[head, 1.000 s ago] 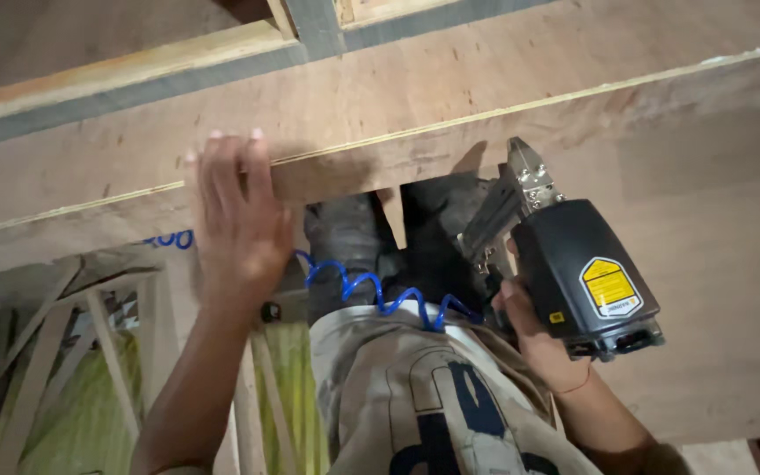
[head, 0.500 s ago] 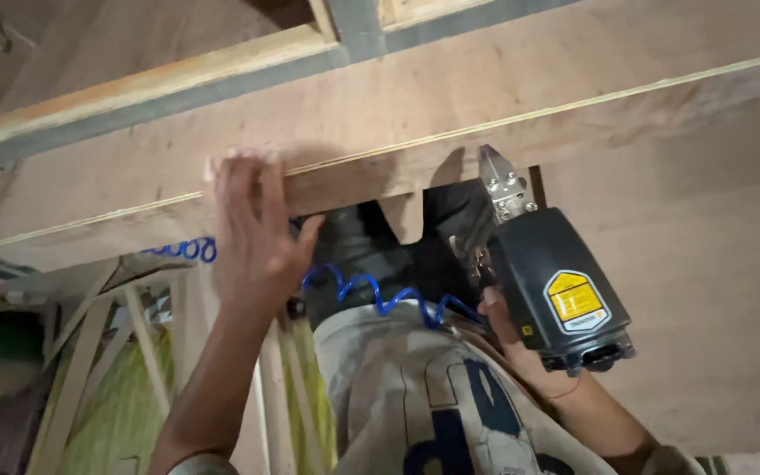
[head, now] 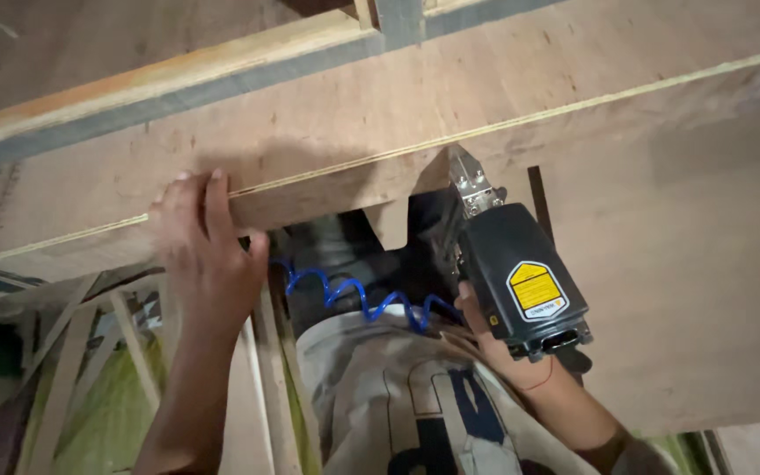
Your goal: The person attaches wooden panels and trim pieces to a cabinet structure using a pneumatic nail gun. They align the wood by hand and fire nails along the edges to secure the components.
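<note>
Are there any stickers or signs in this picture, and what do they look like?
Sticker: on the flat top of the dark nail gun held in the right hand; six-sided, yellow with a white strip below.
No other labels, signs or screens in view.

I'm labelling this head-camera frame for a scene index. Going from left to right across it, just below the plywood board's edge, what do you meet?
Wooden frame slats → left hand gripping the plywood board's edge → blue coiled air hose → right hand → black pneumatic nail gun, its metal nose up at the board.
</note>
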